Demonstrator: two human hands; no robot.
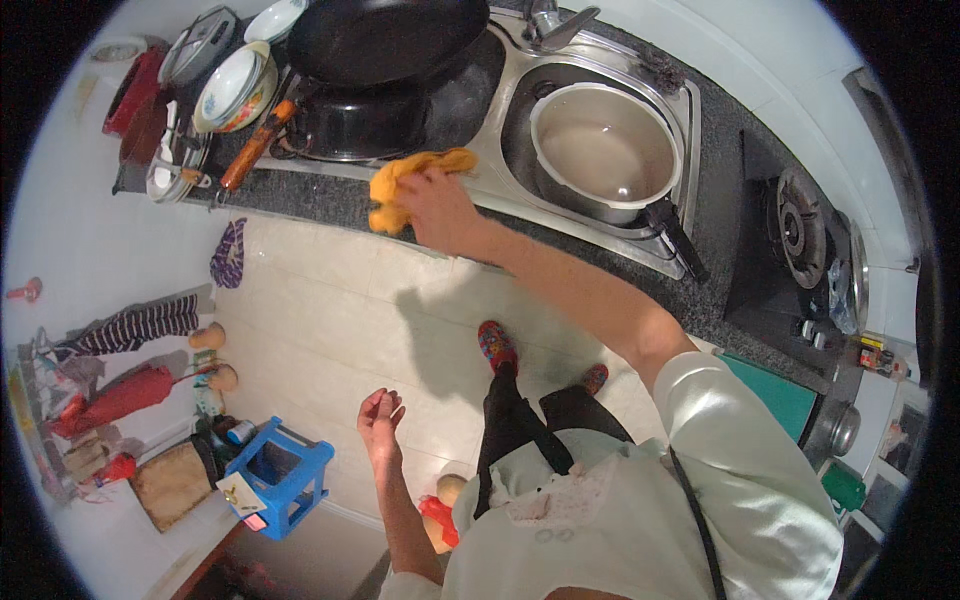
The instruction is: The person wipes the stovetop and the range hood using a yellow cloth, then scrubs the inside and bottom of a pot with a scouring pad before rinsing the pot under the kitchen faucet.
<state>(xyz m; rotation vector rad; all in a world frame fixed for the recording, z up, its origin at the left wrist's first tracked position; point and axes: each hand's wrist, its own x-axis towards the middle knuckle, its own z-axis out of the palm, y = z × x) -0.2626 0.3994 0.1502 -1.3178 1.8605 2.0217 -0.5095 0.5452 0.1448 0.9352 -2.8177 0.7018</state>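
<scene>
My right hand (436, 206) presses a yellow cloth (386, 191) onto the front edge of the dark granite countertop (300, 193), just left of the sink basin. Part of the cloth lies on the steel rim of the sink (491, 176). My left hand (382, 416) hangs over the tiled floor with its fingers curled, touching nothing. In the right basin sits a pressure cooker pot (600, 142) with cloudy water in it and a black handle. A large black wok (386, 37) rests above a dark pot (352, 124) at the left basin.
Stacked bowls (232, 90), a wooden handle (255, 150) and plates (176, 180) crowd the counter's left end. The faucet (559, 26) stands behind the sink, a gas burner (799, 225) to its right. A blue plastic stool (289, 480) is on the floor at lower left.
</scene>
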